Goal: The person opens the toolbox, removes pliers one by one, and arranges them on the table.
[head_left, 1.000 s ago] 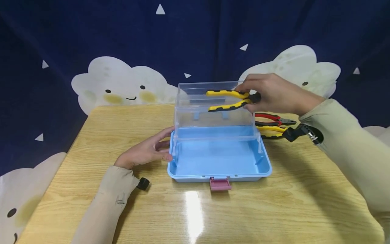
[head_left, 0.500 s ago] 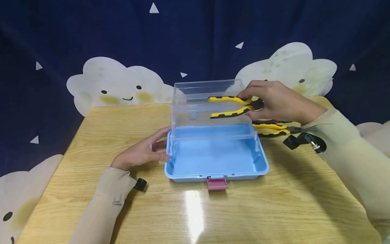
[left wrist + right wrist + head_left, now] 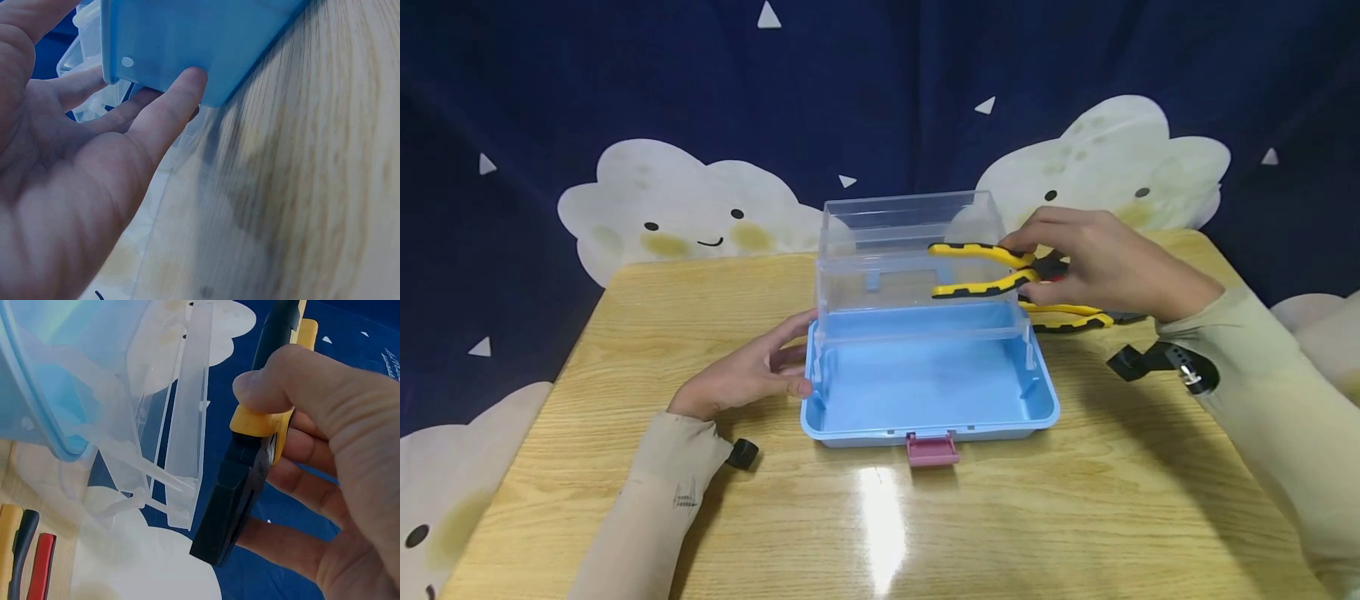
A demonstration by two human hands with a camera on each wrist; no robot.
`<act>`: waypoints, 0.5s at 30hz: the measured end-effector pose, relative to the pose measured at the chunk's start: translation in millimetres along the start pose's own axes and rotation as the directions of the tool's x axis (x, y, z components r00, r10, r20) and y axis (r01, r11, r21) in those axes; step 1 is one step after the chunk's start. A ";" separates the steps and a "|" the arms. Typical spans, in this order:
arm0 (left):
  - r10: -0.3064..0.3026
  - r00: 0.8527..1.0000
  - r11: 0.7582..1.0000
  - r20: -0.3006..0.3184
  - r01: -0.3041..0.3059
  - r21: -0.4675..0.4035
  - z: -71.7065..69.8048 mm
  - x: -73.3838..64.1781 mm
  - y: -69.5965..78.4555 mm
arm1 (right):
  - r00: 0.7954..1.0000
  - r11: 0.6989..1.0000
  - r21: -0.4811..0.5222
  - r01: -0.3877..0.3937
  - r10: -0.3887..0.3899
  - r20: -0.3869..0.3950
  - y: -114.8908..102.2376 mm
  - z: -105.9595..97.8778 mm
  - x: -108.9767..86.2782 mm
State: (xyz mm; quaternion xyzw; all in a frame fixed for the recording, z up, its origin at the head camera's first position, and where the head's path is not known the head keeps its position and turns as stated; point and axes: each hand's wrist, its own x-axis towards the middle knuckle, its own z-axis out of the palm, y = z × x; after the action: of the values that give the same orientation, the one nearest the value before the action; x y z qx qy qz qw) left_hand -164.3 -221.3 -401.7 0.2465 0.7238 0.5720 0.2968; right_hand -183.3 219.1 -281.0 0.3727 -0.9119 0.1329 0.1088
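Note:
A light blue toolbox (image 3: 928, 383) stands opened on the table, its clear plastic trays (image 3: 910, 287) raised at the back and its pink latch (image 3: 932, 450) hanging in front. My left hand (image 3: 745, 375) rests against the box's left end; in the left wrist view its thumb (image 3: 169, 112) touches the blue end wall, fingers extended. My right hand (image 3: 1097, 258) pinches pliers (image 3: 977, 290) with yellow and black handles near the pivot, above the box's right rear. The handles point left, spread apart. A black, wedge-shaped head (image 3: 225, 494) shows in the right wrist view.
Behind the box's right side lie other yellow-handled pliers (image 3: 1067, 309), partly hidden by the right hand. Red-and-black handled pliers (image 3: 42, 565) lie beside them. A dark blue curtain (image 3: 880, 100) with clouds hangs behind the wooden table (image 3: 760, 517).
My right hand has moved down and a little to the right with the pliers. My left hand stays against the box. The whole head view has shifted slightly.

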 end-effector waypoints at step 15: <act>-0.023 1.000 1.000 -0.007 0.024 0.010 1.1 -2.2 1.9 | 0.997 1.000 0.015 0.015 -0.014 -0.070 7.8 8.8 -24.6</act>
State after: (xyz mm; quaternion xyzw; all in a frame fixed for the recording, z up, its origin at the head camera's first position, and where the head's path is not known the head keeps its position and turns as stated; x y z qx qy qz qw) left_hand -161.9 -221.6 -399.6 0.2376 0.7305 0.5657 0.2999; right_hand -172.5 237.6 -297.9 0.3754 -0.9038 0.1518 0.1387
